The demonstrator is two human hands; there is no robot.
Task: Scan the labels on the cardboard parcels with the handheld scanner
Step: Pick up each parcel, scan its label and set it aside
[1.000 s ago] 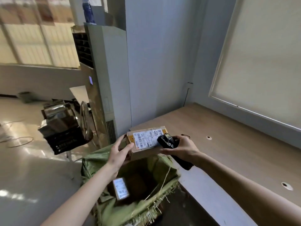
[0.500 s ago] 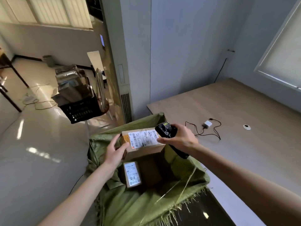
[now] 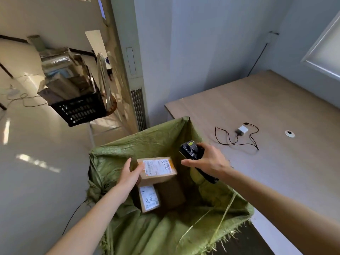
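The small brown cardboard parcel with the white printed label now sits lower than a second ago, down inside the mouth of the green woven sack, where before it was held up level with the scanner. The left hand keeps its grip on the parcel's left end, thumb on top and fingers curled underneath. The right hand holds its grip closed around the black handheld scanner, which has drawn away to the right, above the sack's rim by the edge of the wooden tabletop; its head no longer points squarely at the label. That reads as this label being scanned and the parcel being dropped back into the sack. A second cardboard parcel with a white label and handwriting lies deeper in the sack, just below the held one, and looks like the next candidate. On the tabletop a white charger with a black cable lies well apart from both hands.
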